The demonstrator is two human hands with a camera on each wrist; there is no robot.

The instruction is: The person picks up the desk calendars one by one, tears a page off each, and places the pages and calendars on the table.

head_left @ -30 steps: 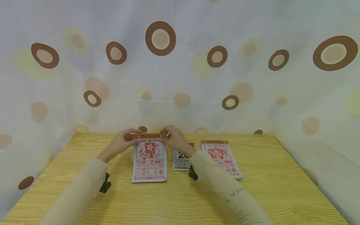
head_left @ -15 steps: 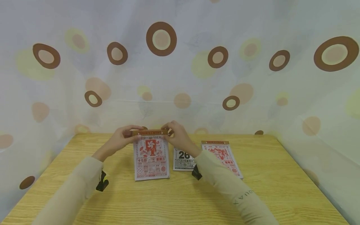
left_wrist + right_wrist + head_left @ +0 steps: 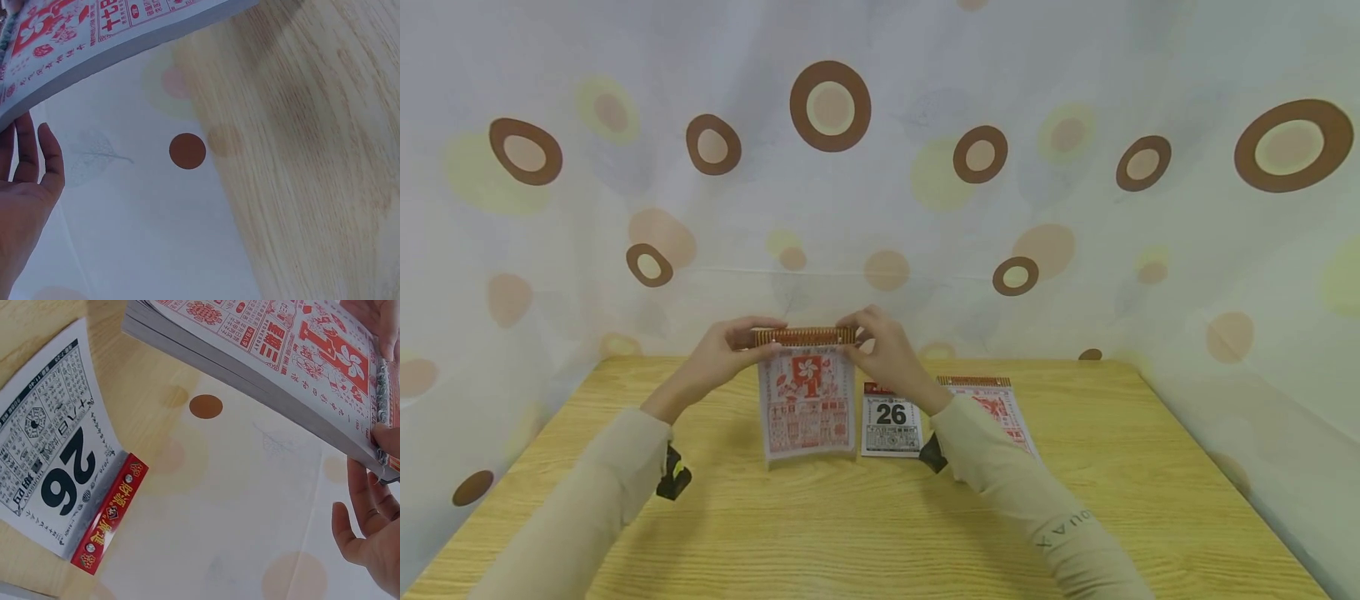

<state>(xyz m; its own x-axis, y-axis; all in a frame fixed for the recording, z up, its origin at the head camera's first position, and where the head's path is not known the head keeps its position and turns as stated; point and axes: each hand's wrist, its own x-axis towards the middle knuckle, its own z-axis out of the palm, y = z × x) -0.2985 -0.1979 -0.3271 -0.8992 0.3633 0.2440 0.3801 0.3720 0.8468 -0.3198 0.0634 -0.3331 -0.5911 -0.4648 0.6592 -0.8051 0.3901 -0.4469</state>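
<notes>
The left hand point(image 3: 722, 354) and the right hand point(image 3: 887, 354) pinch the two ends of the gold-striped binding strip point(image 3: 805, 337) atop a thick red-printed calendar point(image 3: 808, 408), each with the thumb in front and fingers point(image 3: 752, 322) over or behind the strip. The pad hangs below the fingers and between the hands, raised off the wood-grain surface point(image 3: 805, 542); its page shows a flower and a 1. Beside it, on the right, a smaller calendar numbered 26 point(image 3: 891, 429) lies on the surface, and farther right another red-printed calendar point(image 3: 992, 406) is partly hidden by the right sleeve point(image 3: 1022, 500).
</notes>
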